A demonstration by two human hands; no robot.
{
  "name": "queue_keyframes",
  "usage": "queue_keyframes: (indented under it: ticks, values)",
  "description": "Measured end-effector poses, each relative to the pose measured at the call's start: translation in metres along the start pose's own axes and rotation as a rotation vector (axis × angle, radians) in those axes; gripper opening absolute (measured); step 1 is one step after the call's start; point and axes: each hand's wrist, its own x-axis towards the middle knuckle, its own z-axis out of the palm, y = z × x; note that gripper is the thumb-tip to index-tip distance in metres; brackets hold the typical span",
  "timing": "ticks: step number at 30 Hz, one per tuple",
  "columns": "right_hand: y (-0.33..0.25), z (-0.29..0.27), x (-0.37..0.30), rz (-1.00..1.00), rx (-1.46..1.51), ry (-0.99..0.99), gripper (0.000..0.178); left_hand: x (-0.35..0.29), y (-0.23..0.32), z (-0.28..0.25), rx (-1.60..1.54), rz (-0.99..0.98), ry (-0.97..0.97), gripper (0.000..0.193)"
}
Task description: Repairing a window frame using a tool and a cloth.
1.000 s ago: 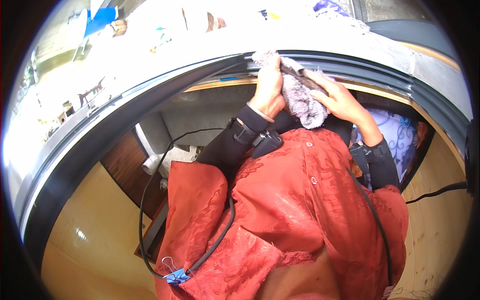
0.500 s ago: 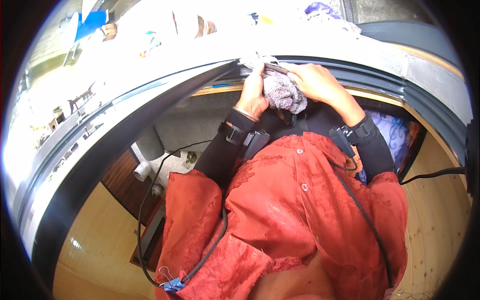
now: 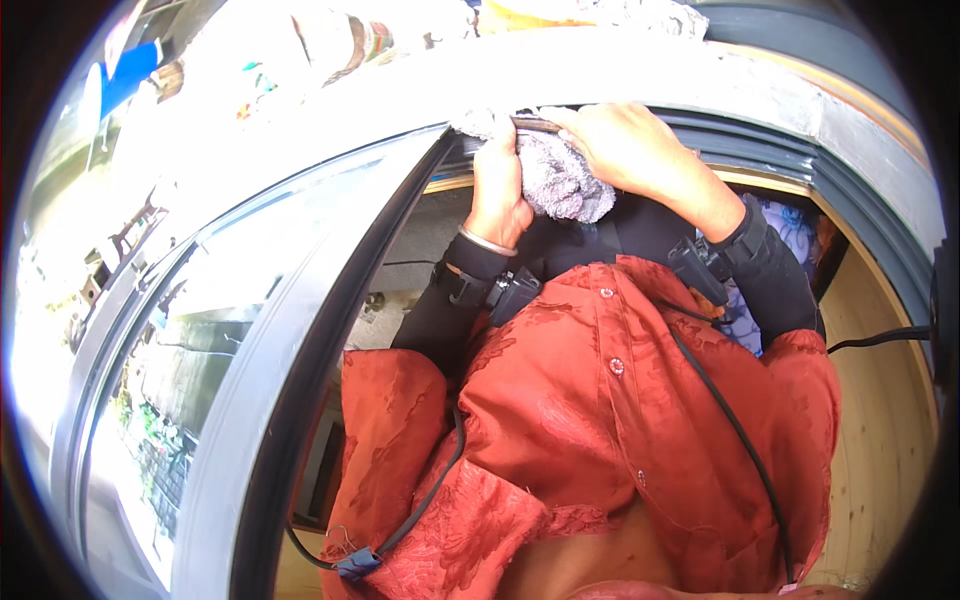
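Observation:
A greyish-purple towelling cloth (image 3: 565, 180) is bunched between my hands at the bottom track (image 3: 740, 140) of a dark window frame. My left hand (image 3: 495, 195) is closed on its left side, beside the corner of the glazed sash (image 3: 330, 270). A thin brown stick-like tool (image 3: 537, 125) lies across the top of the cloth. My right hand (image 3: 635, 150) grips that tool's right end, fingers curled over it. The tool's left end reaches my left thumb. A pale end of the cloth shows past my left fingers, over the track; glare hides its detail.
A bright white ledge (image 3: 600, 75) runs beyond the track. The dark-edged sash slants down the left side. Black cables (image 3: 730, 420) hang over my red shirt, and another cable (image 3: 880, 338) runs off at the right. Wooden flooring (image 3: 870, 480) shows at lower right.
The view has shifted, and the sash now covers more of the left side, hiding much of the room behind it. Both hands keep their hold on cloth and tool at the track.

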Motion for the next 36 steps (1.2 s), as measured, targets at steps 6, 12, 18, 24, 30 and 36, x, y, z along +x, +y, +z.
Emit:
queue_keyframes:
  ticks: [6, 12, 18, 24, 30, 36]
  values:
    - [0.022, 0.008, -0.006, 0.002, 0.131, -0.094, 0.036, -0.005, -0.005, -0.002, 0.139, 0.174, 0.058, 0.029]
    - [0.032, 0.016, -0.036, 0.094, 0.309, 0.074, 0.033, -0.002, -0.006, 0.005, 0.350, 0.136, -0.073, 0.034]
    - [0.019, -0.005, -0.034, 0.094, 0.123, -0.050, 0.033, -0.011, -0.007, 0.007, 0.216, -0.025, -0.044, 0.033]
    - [0.004, 0.003, -0.024, 0.100, 0.048, -0.047, 0.036, 0.004, 0.000, -0.006, 0.107, -0.140, 0.009, 0.036]
    - [-0.019, -0.014, -0.006, 0.045, -0.163, -0.073, 0.022, -0.004, 0.007, -0.004, 0.194, -0.063, -0.073, 0.029]
    - [-0.041, 0.032, 0.076, -0.154, 0.014, 0.239, 0.021, -0.003, 0.001, -0.008, 0.398, 0.043, -0.091, 0.043]
